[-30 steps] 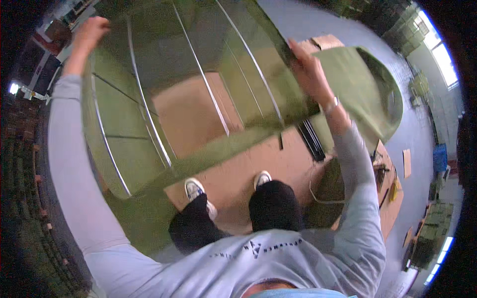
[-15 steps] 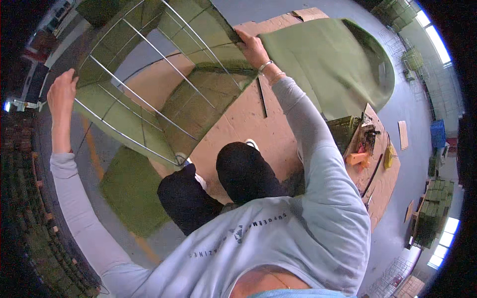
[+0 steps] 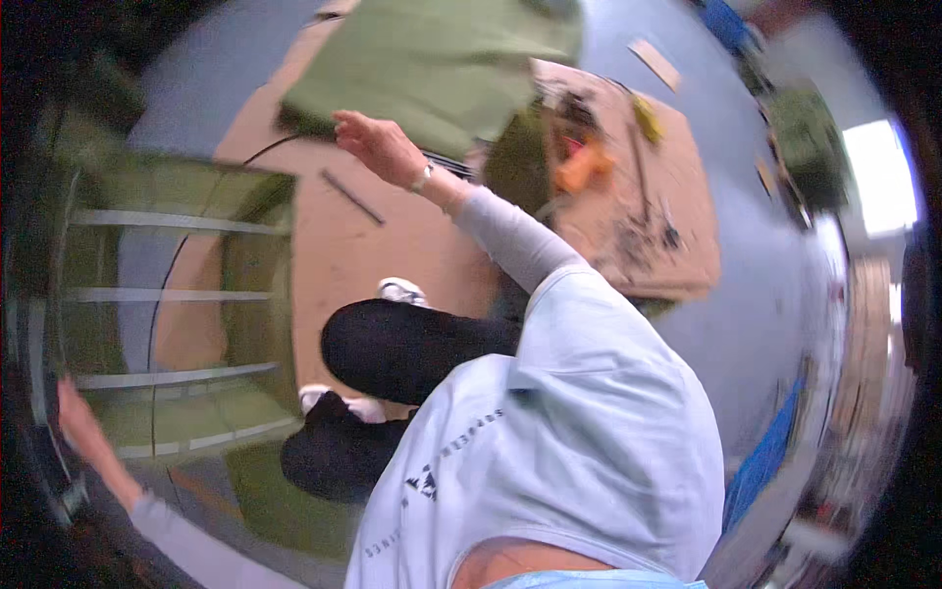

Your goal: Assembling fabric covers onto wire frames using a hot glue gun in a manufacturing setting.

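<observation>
A wire frame (image 3: 177,294) with green fabric sides lies at the left, its pale metal bars running across an open face. A thin black cord or wire (image 3: 169,280) curves over it. At its far left edge is my left hand (image 3: 80,424), smeared by motion; whether its fingers grip the frame cannot be made out. My right hand (image 3: 378,149) hovers off the frame with fingers stretched loosely and nothing visible in them. It is nearest the front edge of a large green fabric-covered piece (image 3: 432,74) and the cord's end.
Brown cardboard (image 3: 324,255) covers the floor by my feet, with a dark strip (image 3: 351,196) on it. To the right, a cardboard-topped surface (image 3: 677,196) bears an orange tool (image 3: 586,165), a yellow item (image 3: 648,120) and dark rods. A green stack (image 3: 805,137) stands farther right.
My view has turned, so the scene sits rotated. My right hand has come off the frame's upper edge. The frame now lies lower and farther left, my left hand still beside its edge.
</observation>
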The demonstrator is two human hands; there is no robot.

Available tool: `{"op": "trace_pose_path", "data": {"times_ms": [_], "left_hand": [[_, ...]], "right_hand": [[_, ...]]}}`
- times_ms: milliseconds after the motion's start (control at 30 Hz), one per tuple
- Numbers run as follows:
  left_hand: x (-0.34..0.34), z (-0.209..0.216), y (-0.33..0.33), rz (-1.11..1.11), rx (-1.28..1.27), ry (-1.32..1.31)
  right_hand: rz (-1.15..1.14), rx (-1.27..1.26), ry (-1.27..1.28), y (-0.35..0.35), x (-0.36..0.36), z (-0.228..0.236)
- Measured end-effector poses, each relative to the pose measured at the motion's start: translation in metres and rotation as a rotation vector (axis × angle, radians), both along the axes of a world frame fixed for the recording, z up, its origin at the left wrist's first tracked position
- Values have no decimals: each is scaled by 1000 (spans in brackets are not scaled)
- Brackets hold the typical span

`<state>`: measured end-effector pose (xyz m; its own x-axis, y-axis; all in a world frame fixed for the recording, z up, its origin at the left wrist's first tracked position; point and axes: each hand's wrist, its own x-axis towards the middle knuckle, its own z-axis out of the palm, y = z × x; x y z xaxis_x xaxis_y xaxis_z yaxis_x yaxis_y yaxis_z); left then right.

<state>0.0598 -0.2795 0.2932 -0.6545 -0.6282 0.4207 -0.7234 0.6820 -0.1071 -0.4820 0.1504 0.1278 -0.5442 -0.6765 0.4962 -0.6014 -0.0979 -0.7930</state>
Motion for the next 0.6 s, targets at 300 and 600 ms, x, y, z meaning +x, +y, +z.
{"op": "trace_pose_path", "data": {"times_ms": [300,600], "left_hand": [[-52,15,-28,123,-143,-331],[1,10,19,125,-108,-47]], "right_hand": [[-1141,125,-413,404,-16,-85],[-907,835,-420,318,-125,-95]]}}
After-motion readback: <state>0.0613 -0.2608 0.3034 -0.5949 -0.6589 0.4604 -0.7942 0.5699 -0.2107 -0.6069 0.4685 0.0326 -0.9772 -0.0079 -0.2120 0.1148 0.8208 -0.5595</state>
